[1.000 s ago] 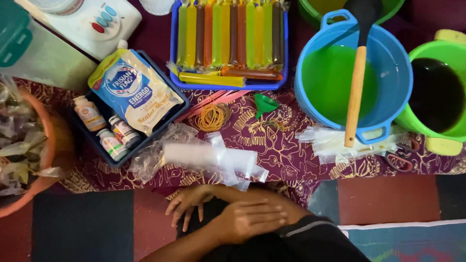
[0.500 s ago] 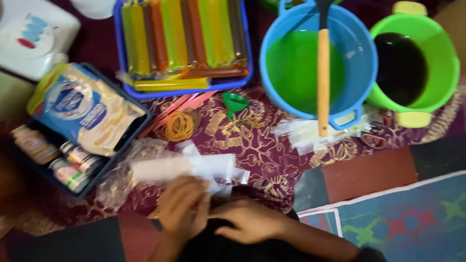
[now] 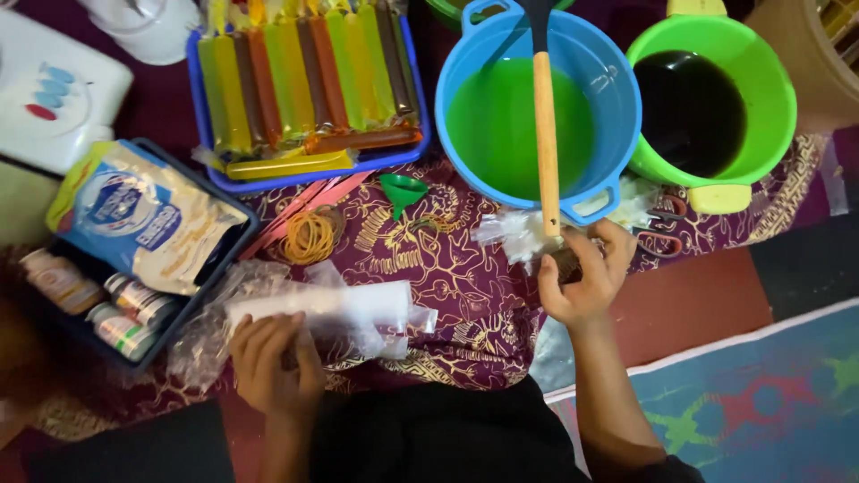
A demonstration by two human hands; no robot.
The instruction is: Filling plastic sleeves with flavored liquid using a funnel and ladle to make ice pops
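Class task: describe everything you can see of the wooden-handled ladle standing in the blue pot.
The ladle with a pale wooden handle slants from the blue plastic pot of bright green liquid toward the person. Its dark scoop end rises above the pot's far rim; the straight handle crosses the liquid and near rim. The right hand closes around its lower end, beside clear plastic bags.

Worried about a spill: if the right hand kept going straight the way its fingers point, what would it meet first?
Probably the blue bucket of green liquid; the right hand already has the ladle handle in its grip. Depth is unclear.

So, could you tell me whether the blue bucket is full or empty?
Partly full: the blue bucket holds green liquid well below its rim.
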